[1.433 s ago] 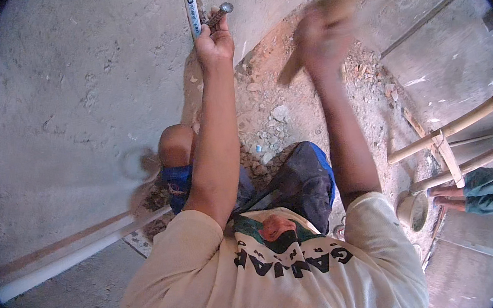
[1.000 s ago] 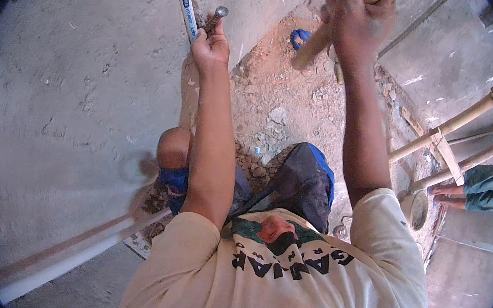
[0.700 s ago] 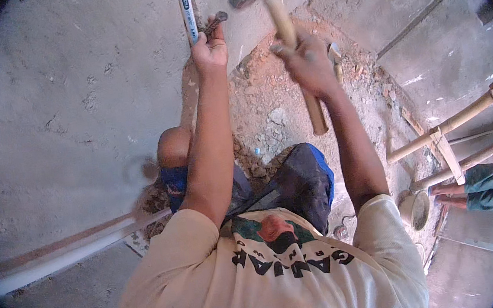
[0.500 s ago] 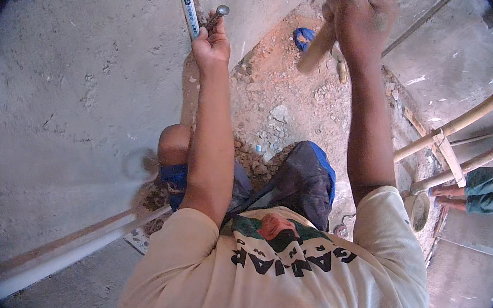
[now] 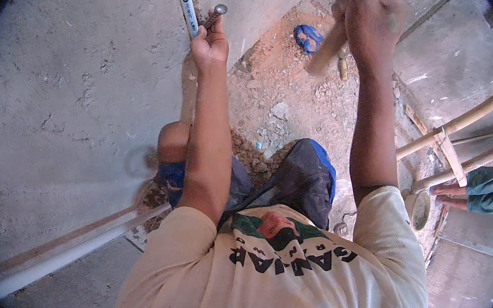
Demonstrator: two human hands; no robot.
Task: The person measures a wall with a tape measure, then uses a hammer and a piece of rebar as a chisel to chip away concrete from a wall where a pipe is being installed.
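My left hand (image 5: 211,50) is closed around a ridged steel chisel (image 5: 216,15) with a round, flattened head. The chisel's far end is hidden behind my fingers, so I cannot tell whether it touches the wall. Beside it, a white pipe (image 5: 188,8) runs along a groove in the grey wall (image 5: 98,79). My right hand (image 5: 371,27), raised at the upper right and smeared by motion, grips the thick wooden handle of a hammer (image 5: 327,52). The hammer's head cannot be made out near the upper edge.
Broken rubble (image 5: 274,129) covers the floor around my knees, with a crumpled blue bag (image 5: 308,38) farther off. A wooden ladder (image 5: 456,124) leans at the right; near it are a bucket (image 5: 418,210) and another person's legs (image 5: 484,187). A second white pipe (image 5: 75,252) lies at left.
My right hand and the hammer have shifted a little to the right and slightly lower. My left hand stays almost in place with the chisel.
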